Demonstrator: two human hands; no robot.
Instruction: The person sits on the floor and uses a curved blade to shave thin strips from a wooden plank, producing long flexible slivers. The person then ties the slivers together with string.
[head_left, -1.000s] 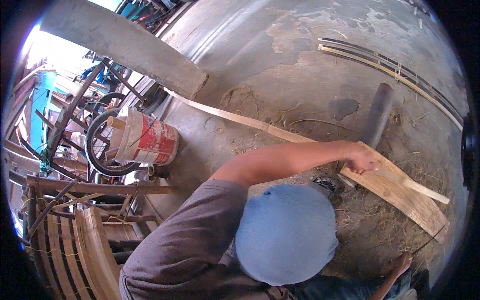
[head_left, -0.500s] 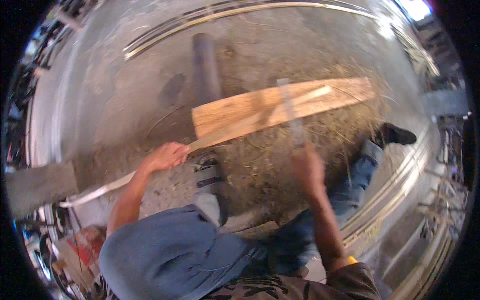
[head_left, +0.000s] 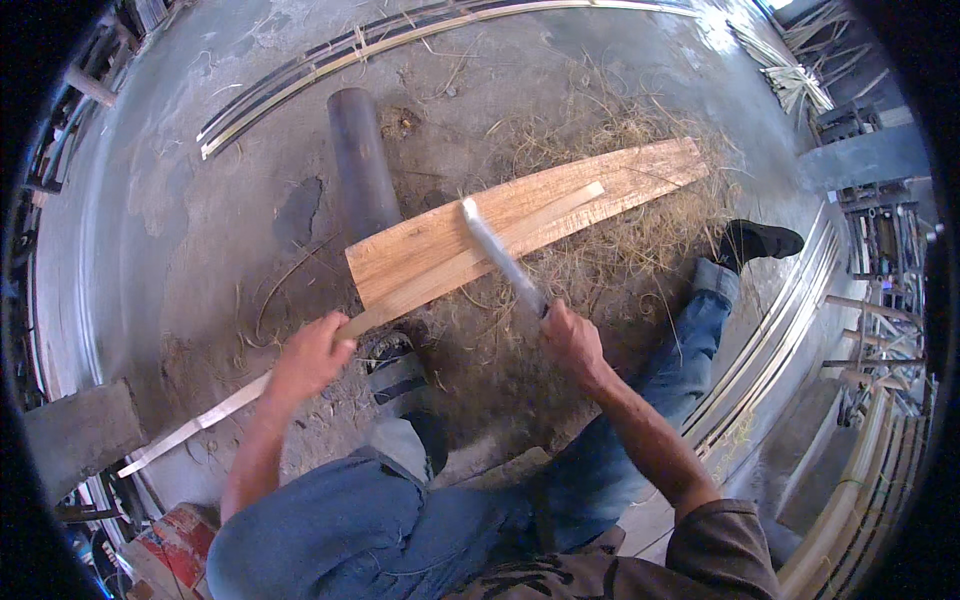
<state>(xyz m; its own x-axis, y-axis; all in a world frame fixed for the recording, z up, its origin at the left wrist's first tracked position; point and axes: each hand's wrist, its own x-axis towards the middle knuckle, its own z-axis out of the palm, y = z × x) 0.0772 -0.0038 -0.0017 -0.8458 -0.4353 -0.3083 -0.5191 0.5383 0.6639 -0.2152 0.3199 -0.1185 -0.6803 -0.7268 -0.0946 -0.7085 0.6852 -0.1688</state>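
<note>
A wide wooden board (head_left: 650,172) lies slanted in front of me, its left end by a dark round pipe or post (head_left: 357,150). Along the board rests a long, pale bamboo strip (head_left: 563,208). My left hand (head_left: 315,355) is closed round this strip just off the board's left end, and its tail runs on past my wrist to the lower left. In my right hand (head_left: 573,340) is the dark handle of a knife (head_left: 497,254). Its long, slightly blurred blade crosses above the strip, tip toward the board's far edge; whether it touches the strip, I cannot tell.
Thin curly shavings (head_left: 640,235) are strewn around the board's right half. Long strips (head_left: 370,52) lie across the floor at the far side, and more strips (head_left: 770,335) lie beyond my right leg. A grey block (head_left: 85,435) sits at the left.
My right hand and the knife have moved left along the board, and the blade now tilts more to the left. My left hand keeps its hold on the bamboo strip. The whole view has shifted slightly.
</note>
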